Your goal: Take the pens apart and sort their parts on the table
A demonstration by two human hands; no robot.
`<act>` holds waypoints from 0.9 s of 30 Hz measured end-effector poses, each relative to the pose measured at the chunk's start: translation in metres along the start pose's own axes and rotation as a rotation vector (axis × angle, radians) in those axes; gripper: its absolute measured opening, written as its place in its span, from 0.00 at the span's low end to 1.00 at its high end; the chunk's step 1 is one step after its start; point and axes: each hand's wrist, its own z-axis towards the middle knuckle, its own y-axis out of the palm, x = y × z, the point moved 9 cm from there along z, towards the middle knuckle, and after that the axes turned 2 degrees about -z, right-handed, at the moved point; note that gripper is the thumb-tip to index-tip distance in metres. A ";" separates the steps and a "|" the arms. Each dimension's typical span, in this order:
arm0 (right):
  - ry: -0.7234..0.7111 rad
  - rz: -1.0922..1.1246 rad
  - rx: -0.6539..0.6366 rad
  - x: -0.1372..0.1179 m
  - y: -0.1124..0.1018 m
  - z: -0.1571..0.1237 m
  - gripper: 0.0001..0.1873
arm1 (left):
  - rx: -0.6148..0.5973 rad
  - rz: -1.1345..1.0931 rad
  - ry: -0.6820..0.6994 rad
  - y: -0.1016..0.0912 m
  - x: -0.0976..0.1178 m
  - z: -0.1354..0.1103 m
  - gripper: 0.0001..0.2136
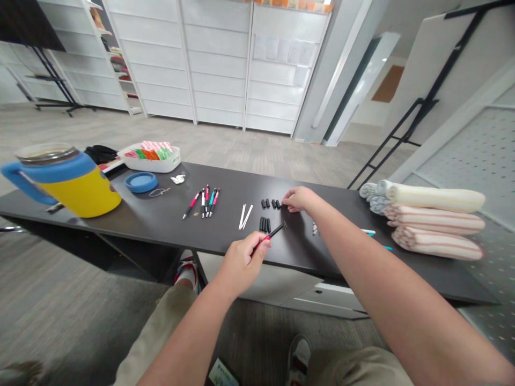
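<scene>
A slim red-and-black pen barrel sits clamped in the left hand's grip above the tabletop's near edge, best kept steady and clear of the short black cylindrical sleeves so none roll. The right hand's grip is at the right end of the far sleeve row, whether clamped I cannot tell. Far left, a white plastic basket holds colourful packets.

"what is held by the left hand?"
"a red-and-black pen, slanted above the worktop."
"and where is the right hand placed?"
"at a row of short black tubes; white sticks are laid nearby."
</scene>
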 end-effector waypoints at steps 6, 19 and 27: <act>0.003 0.170 -0.030 0.003 0.009 0.000 0.09 | 0.003 -0.015 -0.004 0.000 -0.001 0.000 0.18; -0.483 0.287 0.238 0.009 -0.035 -0.110 0.25 | -0.026 0.048 0.020 0.003 0.001 0.005 0.14; -0.654 0.145 0.034 0.030 0.021 -0.180 0.31 | -0.120 0.421 0.242 0.032 0.014 0.010 0.12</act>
